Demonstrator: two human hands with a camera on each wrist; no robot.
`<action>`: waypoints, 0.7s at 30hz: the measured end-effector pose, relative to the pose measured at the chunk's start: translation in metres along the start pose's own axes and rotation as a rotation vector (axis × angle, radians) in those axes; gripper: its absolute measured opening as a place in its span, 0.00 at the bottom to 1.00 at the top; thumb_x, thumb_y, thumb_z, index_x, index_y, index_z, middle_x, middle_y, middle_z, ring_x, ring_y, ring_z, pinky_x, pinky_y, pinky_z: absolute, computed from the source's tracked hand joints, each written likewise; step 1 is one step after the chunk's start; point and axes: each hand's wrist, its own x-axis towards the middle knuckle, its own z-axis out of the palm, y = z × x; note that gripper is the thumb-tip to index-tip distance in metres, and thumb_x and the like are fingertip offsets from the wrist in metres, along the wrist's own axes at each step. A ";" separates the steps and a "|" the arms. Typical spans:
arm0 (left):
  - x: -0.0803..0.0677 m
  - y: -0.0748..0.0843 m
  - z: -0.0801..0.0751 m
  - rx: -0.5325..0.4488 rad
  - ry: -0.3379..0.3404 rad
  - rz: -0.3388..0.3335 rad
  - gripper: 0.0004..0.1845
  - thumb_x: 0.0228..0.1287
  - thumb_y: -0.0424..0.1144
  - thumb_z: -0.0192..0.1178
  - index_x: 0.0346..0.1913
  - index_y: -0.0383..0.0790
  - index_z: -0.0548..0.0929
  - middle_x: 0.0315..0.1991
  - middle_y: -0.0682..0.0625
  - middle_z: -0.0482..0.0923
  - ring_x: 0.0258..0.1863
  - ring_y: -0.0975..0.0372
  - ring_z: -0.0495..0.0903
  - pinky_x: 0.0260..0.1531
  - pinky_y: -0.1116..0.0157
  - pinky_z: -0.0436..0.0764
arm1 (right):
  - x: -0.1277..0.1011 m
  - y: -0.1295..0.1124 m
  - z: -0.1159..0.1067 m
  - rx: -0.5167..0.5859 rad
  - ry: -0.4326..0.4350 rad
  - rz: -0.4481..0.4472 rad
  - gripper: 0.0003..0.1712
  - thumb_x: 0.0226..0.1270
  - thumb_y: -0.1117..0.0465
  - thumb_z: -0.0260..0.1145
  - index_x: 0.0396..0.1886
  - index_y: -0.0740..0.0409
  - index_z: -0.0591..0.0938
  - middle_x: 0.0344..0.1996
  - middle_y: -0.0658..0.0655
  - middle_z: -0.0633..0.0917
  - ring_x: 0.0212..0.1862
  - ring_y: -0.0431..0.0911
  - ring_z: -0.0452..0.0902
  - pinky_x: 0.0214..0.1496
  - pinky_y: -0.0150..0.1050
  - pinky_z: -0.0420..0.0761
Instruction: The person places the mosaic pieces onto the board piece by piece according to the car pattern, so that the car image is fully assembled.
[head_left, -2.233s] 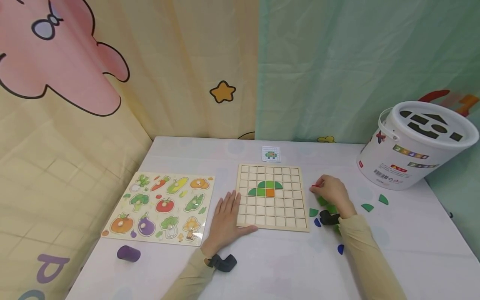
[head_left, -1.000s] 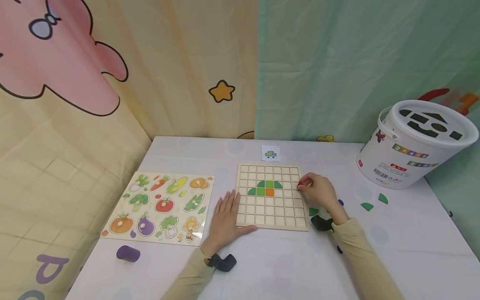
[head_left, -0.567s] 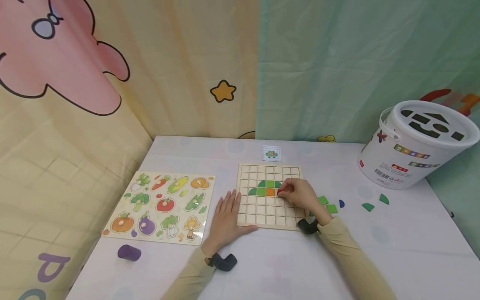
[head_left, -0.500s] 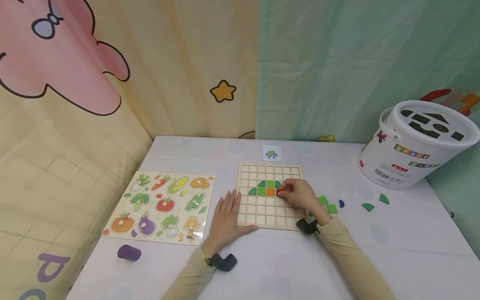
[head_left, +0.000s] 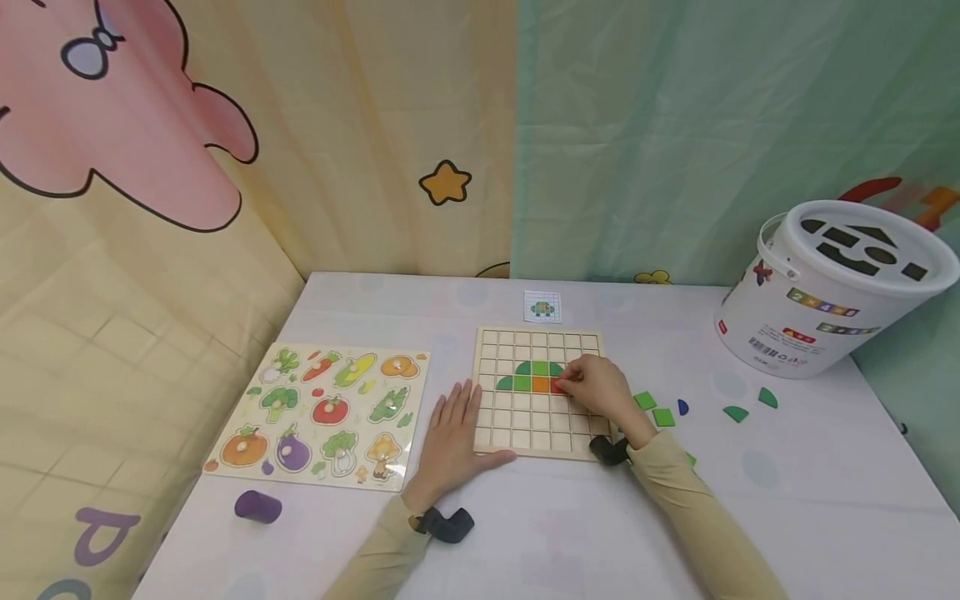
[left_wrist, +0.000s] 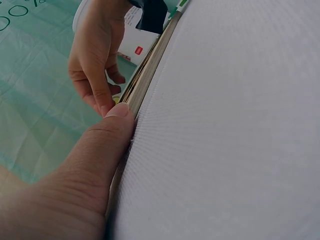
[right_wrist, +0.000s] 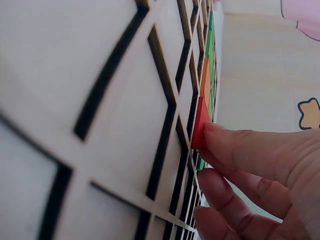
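Note:
A wooden grid board (head_left: 540,429) lies in the middle of the table, with green tiles (head_left: 537,368) and an orange tile (head_left: 540,385) set in its cells. My right hand (head_left: 577,385) is over the board and pinches a red tile (head_left: 558,386) in the cell just right of the orange one. In the right wrist view the red tile (right_wrist: 201,122) stands tilted on the board (right_wrist: 100,100), with a fingertip on its edge. My left hand (head_left: 452,421) lies flat on the table, its thumb (left_wrist: 107,130) against the board's left edge (left_wrist: 150,65).
A vegetable peg puzzle (head_left: 322,412) lies to the left, a purple cylinder (head_left: 257,507) near the front left. A pattern card (head_left: 542,307) sits behind the board. Loose green pieces (head_left: 652,408) and a blue piece (head_left: 682,407) lie right of it. A white shape-sorter bucket (head_left: 825,287) stands far right.
My right hand carried the red tile from the loose pieces leftwards over the board to the cell beside the orange tile. The left hand has stayed put.

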 end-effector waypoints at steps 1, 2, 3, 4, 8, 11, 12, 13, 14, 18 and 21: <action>0.000 0.000 0.001 -0.001 0.001 0.000 0.61 0.48 0.79 0.48 0.74 0.36 0.50 0.74 0.42 0.45 0.73 0.54 0.39 0.69 0.56 0.37 | 0.000 0.000 0.000 -0.004 -0.002 0.004 0.06 0.59 0.58 0.71 0.24 0.54 0.86 0.24 0.48 0.81 0.25 0.42 0.71 0.28 0.38 0.71; 0.000 0.000 0.001 -0.002 0.001 0.000 0.61 0.48 0.80 0.48 0.74 0.36 0.50 0.74 0.42 0.45 0.73 0.54 0.38 0.69 0.56 0.37 | -0.001 0.000 0.000 -0.006 -0.003 0.004 0.06 0.59 0.58 0.71 0.24 0.54 0.86 0.24 0.48 0.81 0.25 0.43 0.71 0.28 0.38 0.71; 0.000 0.000 0.001 -0.004 0.002 0.000 0.61 0.48 0.80 0.48 0.74 0.36 0.50 0.74 0.42 0.45 0.73 0.54 0.38 0.69 0.56 0.37 | -0.001 0.000 0.001 -0.008 -0.004 0.001 0.06 0.59 0.58 0.71 0.25 0.54 0.86 0.24 0.48 0.82 0.25 0.43 0.71 0.28 0.38 0.71; 0.000 -0.001 0.001 -0.004 0.001 0.000 0.61 0.48 0.80 0.48 0.74 0.36 0.50 0.74 0.42 0.45 0.73 0.54 0.38 0.69 0.56 0.37 | -0.001 0.000 0.001 -0.010 -0.006 -0.002 0.06 0.59 0.59 0.71 0.25 0.54 0.86 0.25 0.48 0.82 0.26 0.43 0.71 0.29 0.39 0.72; 0.000 0.000 0.001 -0.006 0.001 0.001 0.61 0.48 0.79 0.49 0.74 0.36 0.50 0.74 0.42 0.45 0.73 0.54 0.39 0.69 0.57 0.37 | -0.004 0.003 -0.001 -0.023 -0.008 -0.035 0.05 0.59 0.59 0.71 0.29 0.57 0.87 0.29 0.50 0.83 0.30 0.44 0.74 0.34 0.42 0.75; 0.000 0.000 0.001 -0.009 0.007 0.003 0.61 0.48 0.79 0.50 0.74 0.36 0.51 0.74 0.42 0.45 0.73 0.54 0.39 0.69 0.57 0.37 | -0.009 0.006 -0.004 -0.033 -0.031 -0.080 0.08 0.58 0.60 0.71 0.34 0.60 0.88 0.28 0.50 0.82 0.29 0.44 0.72 0.33 0.41 0.74; 0.000 0.000 0.001 -0.008 0.008 0.003 0.61 0.48 0.78 0.50 0.74 0.36 0.51 0.74 0.42 0.45 0.73 0.54 0.39 0.69 0.57 0.36 | -0.011 0.008 -0.005 -0.034 -0.039 -0.102 0.09 0.59 0.60 0.71 0.36 0.60 0.88 0.27 0.49 0.81 0.28 0.43 0.71 0.32 0.40 0.73; 0.000 0.000 0.001 -0.007 0.011 0.005 0.61 0.48 0.78 0.51 0.74 0.36 0.51 0.74 0.42 0.45 0.73 0.54 0.39 0.69 0.56 0.37 | -0.013 0.009 -0.007 -0.032 -0.045 -0.123 0.09 0.59 0.60 0.71 0.37 0.61 0.88 0.26 0.49 0.80 0.27 0.43 0.69 0.30 0.39 0.72; 0.000 0.000 0.001 -0.008 0.014 0.006 0.61 0.48 0.78 0.51 0.74 0.36 0.51 0.74 0.42 0.45 0.73 0.54 0.39 0.69 0.56 0.37 | -0.016 0.011 -0.008 -0.028 -0.048 -0.142 0.10 0.59 0.60 0.71 0.37 0.61 0.88 0.25 0.48 0.79 0.26 0.42 0.68 0.28 0.38 0.71; 0.000 0.000 0.001 -0.006 0.016 0.009 0.61 0.47 0.78 0.51 0.74 0.36 0.51 0.74 0.42 0.46 0.73 0.53 0.40 0.69 0.57 0.36 | -0.031 0.018 -0.018 0.011 -0.019 -0.199 0.10 0.60 0.60 0.70 0.38 0.61 0.87 0.26 0.46 0.78 0.26 0.41 0.68 0.26 0.36 0.70; 0.000 0.000 0.001 -0.006 0.017 0.010 0.61 0.47 0.78 0.51 0.74 0.36 0.51 0.74 0.42 0.46 0.73 0.53 0.40 0.69 0.57 0.36 | -0.042 0.027 -0.028 0.036 0.027 -0.199 0.10 0.62 0.60 0.69 0.39 0.62 0.86 0.28 0.48 0.80 0.28 0.41 0.71 0.26 0.35 0.72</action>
